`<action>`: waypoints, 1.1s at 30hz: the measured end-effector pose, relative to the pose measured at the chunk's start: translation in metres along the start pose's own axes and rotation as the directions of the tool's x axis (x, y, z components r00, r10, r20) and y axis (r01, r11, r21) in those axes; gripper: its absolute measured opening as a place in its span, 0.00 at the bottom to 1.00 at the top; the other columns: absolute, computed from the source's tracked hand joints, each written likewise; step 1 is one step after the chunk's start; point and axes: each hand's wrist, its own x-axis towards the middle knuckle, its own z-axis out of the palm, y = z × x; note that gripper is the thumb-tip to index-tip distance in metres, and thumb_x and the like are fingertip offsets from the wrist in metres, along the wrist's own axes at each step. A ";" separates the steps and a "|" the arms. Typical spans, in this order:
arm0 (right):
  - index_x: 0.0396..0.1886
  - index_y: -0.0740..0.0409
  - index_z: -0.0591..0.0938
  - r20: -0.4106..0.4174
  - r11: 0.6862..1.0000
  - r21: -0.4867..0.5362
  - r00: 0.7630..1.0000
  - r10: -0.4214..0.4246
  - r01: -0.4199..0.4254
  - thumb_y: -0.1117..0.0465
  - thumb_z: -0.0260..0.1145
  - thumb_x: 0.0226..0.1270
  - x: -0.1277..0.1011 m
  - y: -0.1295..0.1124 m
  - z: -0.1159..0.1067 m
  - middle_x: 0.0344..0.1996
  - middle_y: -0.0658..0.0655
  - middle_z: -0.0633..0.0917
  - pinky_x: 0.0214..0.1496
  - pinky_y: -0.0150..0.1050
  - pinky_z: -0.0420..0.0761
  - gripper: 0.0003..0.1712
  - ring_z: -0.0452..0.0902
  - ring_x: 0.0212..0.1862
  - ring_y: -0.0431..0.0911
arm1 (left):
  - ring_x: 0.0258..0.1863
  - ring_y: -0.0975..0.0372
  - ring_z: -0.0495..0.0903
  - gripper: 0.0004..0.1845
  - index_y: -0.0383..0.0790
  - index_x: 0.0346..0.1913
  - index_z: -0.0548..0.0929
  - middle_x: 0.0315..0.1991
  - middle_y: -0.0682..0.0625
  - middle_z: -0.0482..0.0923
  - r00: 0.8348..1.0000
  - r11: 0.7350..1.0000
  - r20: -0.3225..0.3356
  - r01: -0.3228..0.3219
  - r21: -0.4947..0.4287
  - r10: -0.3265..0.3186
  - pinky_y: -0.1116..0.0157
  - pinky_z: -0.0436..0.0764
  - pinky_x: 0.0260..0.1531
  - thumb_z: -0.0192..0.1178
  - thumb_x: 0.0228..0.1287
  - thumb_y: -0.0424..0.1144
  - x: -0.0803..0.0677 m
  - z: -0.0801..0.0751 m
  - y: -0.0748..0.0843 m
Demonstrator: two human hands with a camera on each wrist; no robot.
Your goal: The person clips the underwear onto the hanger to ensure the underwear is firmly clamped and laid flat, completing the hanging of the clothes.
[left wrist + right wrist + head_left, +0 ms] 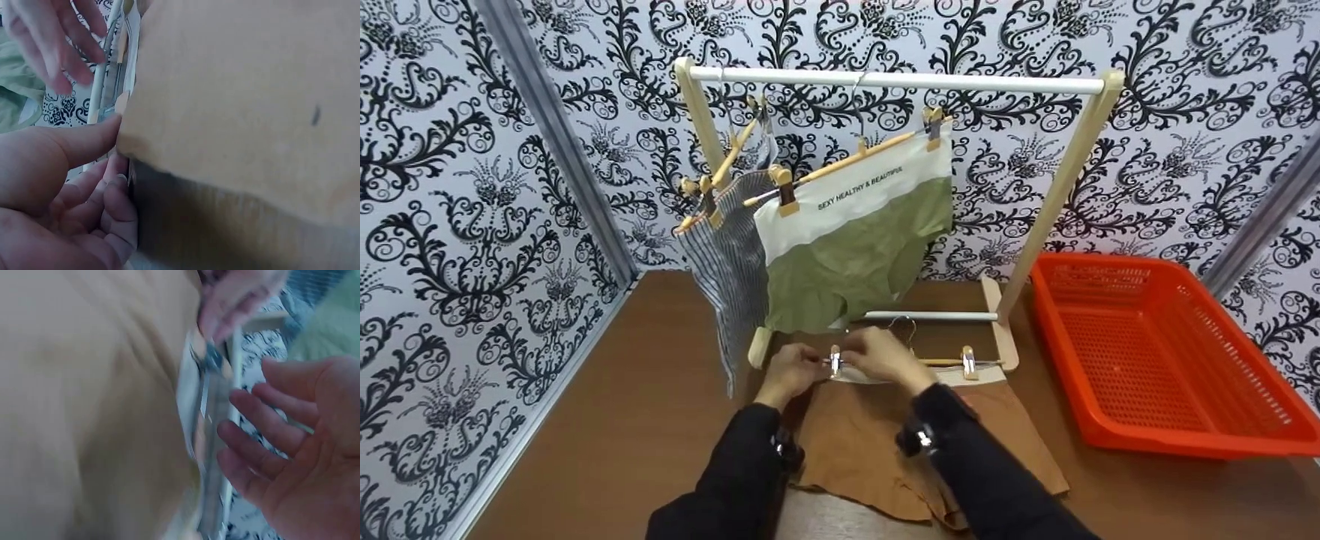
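Observation:
A tan garment (855, 442) lies flat on the brown table (645, 390), its waistband at a wooden clip hanger (941, 362) lying in front of the rack. My left hand (791, 373) pinches the hanger's left clip (835, 363) at the garment's edge. In the left wrist view the thumb of the left hand (56, 185) presses the cloth (242, 101) with fingers curled under. My right hand (883, 356) rests over the middle of the hanger. The right wrist view shows this right hand (292, 439) with fingers straight beside the clip (211, 360).
A small wooden rack (900, 81) stands behind the hands. On it hang a green and white garment (855, 262) and a striped grey one (731, 255). An orange plastic basket (1200, 442) sits at the right. Patterned walls close in three sides.

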 end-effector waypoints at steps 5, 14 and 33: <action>0.30 0.63 0.85 -0.065 0.995 -0.078 0.996 0.064 -0.069 0.63 0.68 0.68 0.010 -0.005 0.020 0.29 0.58 0.86 0.42 0.54 0.80 0.08 0.82 0.36 0.56 | 0.37 0.55 0.80 0.13 0.25 0.41 0.85 0.37 0.41 0.85 0.999 1.000 0.030 0.012 -0.018 -0.012 0.55 0.81 0.46 0.70 0.53 0.30 0.001 0.000 0.000; 0.32 0.67 0.85 -0.116 0.977 -0.175 0.988 0.099 -0.118 0.63 0.72 0.63 0.012 -0.003 0.034 0.34 0.67 0.87 0.49 0.56 0.81 0.09 0.83 0.45 0.65 | 0.43 0.51 0.82 0.13 0.24 0.45 0.84 0.41 0.38 0.85 0.999 0.999 0.050 0.012 -0.047 -0.009 0.53 0.80 0.50 0.65 0.56 0.26 0.003 0.000 -0.005; 0.30 0.63 0.85 -0.100 0.995 0.050 0.991 0.091 -0.086 0.69 0.72 0.59 0.016 -0.006 0.028 0.27 0.56 0.88 0.41 0.46 0.81 0.02 0.81 0.33 0.48 | 0.32 0.59 0.72 0.07 0.24 0.34 0.84 0.33 0.47 0.78 0.989 0.985 0.142 0.057 -0.160 -0.034 0.67 0.71 0.35 0.59 0.53 0.24 -0.002 -0.002 -0.006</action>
